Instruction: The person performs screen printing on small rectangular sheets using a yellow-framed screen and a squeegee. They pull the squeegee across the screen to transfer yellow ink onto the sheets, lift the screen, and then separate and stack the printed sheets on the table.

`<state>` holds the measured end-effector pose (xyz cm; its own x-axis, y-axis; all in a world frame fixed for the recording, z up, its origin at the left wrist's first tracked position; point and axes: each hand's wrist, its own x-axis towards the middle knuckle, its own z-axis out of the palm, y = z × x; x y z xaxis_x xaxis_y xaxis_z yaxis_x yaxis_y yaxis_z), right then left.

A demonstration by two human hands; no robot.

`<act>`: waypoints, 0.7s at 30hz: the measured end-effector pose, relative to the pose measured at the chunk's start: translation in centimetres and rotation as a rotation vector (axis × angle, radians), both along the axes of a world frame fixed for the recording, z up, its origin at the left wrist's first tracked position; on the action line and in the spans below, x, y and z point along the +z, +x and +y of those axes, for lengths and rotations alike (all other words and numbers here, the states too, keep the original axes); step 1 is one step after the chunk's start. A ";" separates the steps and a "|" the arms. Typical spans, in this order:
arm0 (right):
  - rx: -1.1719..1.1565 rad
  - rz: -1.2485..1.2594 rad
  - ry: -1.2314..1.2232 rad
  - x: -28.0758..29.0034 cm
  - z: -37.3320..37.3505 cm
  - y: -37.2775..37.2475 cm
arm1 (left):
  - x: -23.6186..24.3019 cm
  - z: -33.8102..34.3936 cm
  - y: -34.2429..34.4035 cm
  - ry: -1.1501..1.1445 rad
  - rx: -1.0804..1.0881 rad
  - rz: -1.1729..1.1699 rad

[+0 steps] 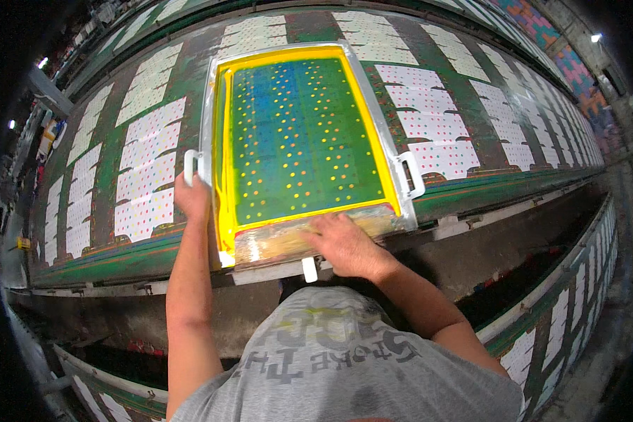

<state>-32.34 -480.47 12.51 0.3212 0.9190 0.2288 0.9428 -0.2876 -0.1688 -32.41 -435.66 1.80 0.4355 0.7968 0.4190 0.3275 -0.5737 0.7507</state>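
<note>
Head view: the grey shirt (352, 352) is set close behind a white tab (309, 271) at the screen's near edge; cloth could be snagged there if the body is leaned forward. The right hand (348, 247) is laid palm down, fingers loosely bent, on the taped strip (271, 245); whether anything is gripped beneath it cannot be told from this angle. The left hand (192, 197) is curled around the left handle (188, 164). The printing screen (295, 141) is positioned on the long table (95, 261), between columns of dotted sheets. Uneven lifting could be caused by the unheld right handle (417, 176), and wet prints, if any, could be smeared. The left forearm could be stained by yellow ink (225, 239) if the inner margin is brushed.

Sideways travel along the near edge could be obstructed by fittings on the table rail (454, 226). Dotted sheets are laid to the left (148, 169) and right (429, 112); either could be marked by a dragged frame. Beyond, paler sheets (253, 35) are arranged.
</note>
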 end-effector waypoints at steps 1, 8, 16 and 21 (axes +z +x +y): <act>0.041 0.085 -0.008 0.2 -1.0 0.3 | -0.1 0.3 0.0 -0.006 0.010 0.013; -0.057 0.332 0.280 0.8 -9.8 5.8 | 0.3 0.7 -0.3 0.015 0.036 0.067; -0.723 0.400 0.510 -3.4 -16.2 14.3 | 0.0 1.1 -0.1 -0.009 0.036 0.039; -0.617 0.708 0.639 -7.5 -16.4 16.7 | 0.6 0.4 -0.2 -0.061 0.039 0.058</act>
